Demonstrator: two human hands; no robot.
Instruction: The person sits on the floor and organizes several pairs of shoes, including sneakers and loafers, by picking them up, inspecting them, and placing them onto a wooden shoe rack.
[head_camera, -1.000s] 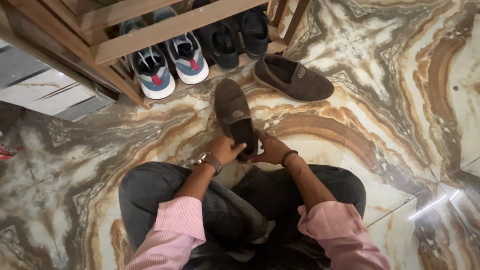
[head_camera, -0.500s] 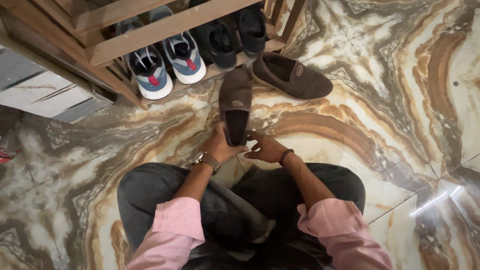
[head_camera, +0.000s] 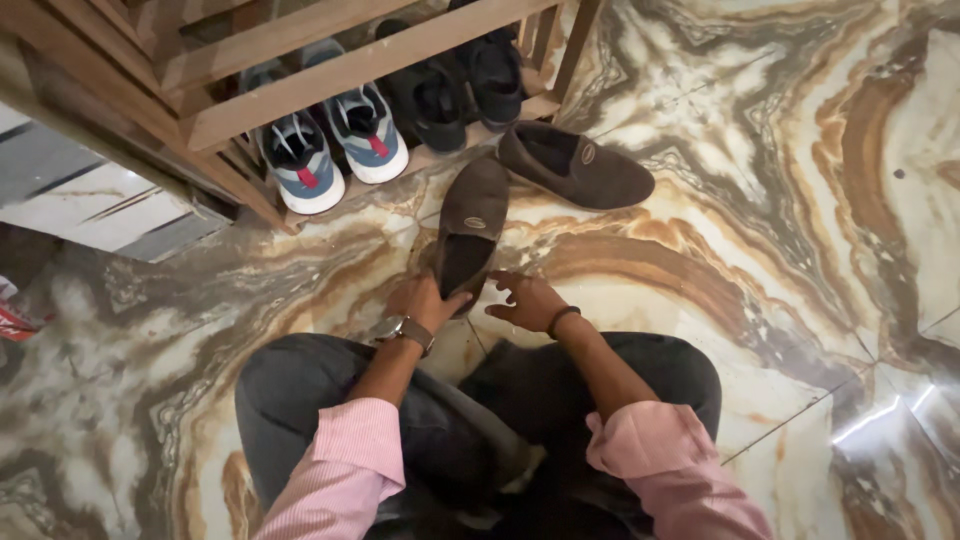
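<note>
Nearest the camera, at 6 o'clock, sit pink sleeves (head_camera: 345, 455) and dark trousers (head_camera: 440, 410) of a crouching person. Just above the knees, the left hand (head_camera: 425, 300), with a watch (head_camera: 403, 328) on its wrist, grips the heel end of a brown shoe (head_camera: 468, 230), fingers curled around the back rim. The right hand (head_camera: 528, 300), with a dark band (head_camera: 560, 318) on its wrist, hovers just beside the heel at its 3 o'clock, fingers spread wide and holding nothing; whether the fingertips touch the shoe cannot be told.

The shoe lies on the marble floor (head_camera: 760, 180) at the centre, toe pointing to 12 o'clock, toward the rack. Its mate (head_camera: 578, 165) lies on the floor at 1 o'clock from it, close to its toe, set crosswise.

Farthest, at 11 o'clock, a wooden rack (head_camera: 300, 75) holds grey sneakers (head_camera: 330, 150) and black shoes (head_camera: 465, 85) on its lowest shelf.
</note>
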